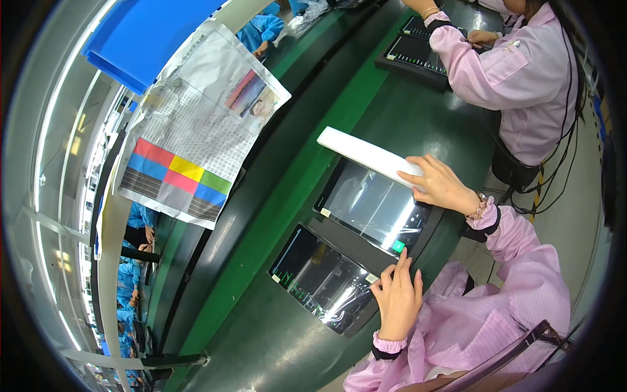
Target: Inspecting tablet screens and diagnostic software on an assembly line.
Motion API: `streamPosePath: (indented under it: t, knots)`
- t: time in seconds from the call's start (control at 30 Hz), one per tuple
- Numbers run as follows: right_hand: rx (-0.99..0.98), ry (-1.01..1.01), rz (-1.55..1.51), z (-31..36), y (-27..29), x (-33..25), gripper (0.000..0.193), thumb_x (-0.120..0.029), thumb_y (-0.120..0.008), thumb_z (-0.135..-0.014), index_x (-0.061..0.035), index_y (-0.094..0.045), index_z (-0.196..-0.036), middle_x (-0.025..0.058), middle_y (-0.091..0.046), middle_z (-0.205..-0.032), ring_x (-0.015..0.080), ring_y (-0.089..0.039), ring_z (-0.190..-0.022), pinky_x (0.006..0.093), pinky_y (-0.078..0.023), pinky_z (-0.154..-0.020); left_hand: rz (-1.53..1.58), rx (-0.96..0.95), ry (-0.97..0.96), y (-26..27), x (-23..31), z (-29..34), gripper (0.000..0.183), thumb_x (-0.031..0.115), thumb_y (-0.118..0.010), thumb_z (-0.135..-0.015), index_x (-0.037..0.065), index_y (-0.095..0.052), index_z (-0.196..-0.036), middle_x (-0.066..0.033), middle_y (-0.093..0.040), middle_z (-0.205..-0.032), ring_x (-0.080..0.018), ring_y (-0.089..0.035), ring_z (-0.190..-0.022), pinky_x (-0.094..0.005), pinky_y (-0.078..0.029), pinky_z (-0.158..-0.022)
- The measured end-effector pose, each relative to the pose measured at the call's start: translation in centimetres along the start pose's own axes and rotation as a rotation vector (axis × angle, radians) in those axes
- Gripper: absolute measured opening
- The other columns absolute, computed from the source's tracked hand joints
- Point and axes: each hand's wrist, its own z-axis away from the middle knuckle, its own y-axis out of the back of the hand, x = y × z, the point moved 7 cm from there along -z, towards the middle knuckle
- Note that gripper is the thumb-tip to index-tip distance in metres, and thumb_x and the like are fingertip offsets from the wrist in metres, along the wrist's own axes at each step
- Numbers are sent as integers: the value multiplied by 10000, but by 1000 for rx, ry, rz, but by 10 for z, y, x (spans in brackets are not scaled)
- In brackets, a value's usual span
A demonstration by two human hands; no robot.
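My right hand (447, 186) is closed on the near end of a long white bar (366, 151), which lies slantwise along the upper edge of a tablet-like screen panel (369, 202). That panel is glossy, with a green patch at its near corner. My left hand (398, 300) has its fingers spread, their tips by the near corner of this panel and beside a small pale tab. Left of it, a second dark panel (323, 277) shows green marks along one edge and bright glare. Both panels rest on a dark holder (353, 243).
The green worktop (281, 287) curves across the view. A printed sheet with colour blocks (196, 124) hangs at the left, under a blue bin (150, 39). At upper right, a co-worker in pink (509, 78) handles similar dark panels (418, 52). Black cables (575, 124) hang behind that person.
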Motion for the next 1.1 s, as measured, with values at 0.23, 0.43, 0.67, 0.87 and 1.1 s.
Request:
streamPosePath:
  t: [0.23,0.43,0.67,0.87,1.1]
  knots:
    - [-54,-40,-48,1,-6,5,469,-127,-627,-754,-153,-571,-1219,172,-481,-1227,328,-504,-999,410,-441,-875,-91,7,14,-5,-5,-9,339,181,-596,-857,31,-521,-1152,-23,-502,-1324,-238,-495,-1037,-422,-320,-877]
    - [-39,-32,-30,0,-3,3,460,-122,-633,-745,-137,-582,-1202,171,-497,-1214,317,-509,-990,403,-450,-849,-118,0,15,-8,-6,-13,362,183,-600,-854,30,-522,-1173,-22,-490,-1336,-237,-497,-1038,-422,-332,-864]
    - [-56,-88,-129,1,-7,8,434,-131,-626,-775,-134,-591,-1208,176,-503,-1216,334,-521,-1024,406,-461,-860,-145,-10,27,-7,-8,-10,387,194,-606,-853,33,-516,-1193,-12,-477,-1350,-236,-500,-1040,-419,-344,-856]
    - [-158,-208,-407,9,-24,31,476,-194,-604,-858,-197,-505,-1323,171,-477,-1289,345,-562,-1061,369,-448,-913,-119,-5,76,1,-16,-2,380,193,-606,-851,48,-510,-1189,-4,-463,-1368,-239,-496,-1051,-415,-333,-875]
    - [-252,-279,-541,10,-27,14,441,-241,-604,-868,-184,-530,-1299,176,-493,-1290,351,-558,-1073,371,-433,-936,-101,41,179,21,-32,14,343,160,-600,-845,63,-520,-1164,17,-492,-1348,-251,-491,-1068,-407,-302,-908]
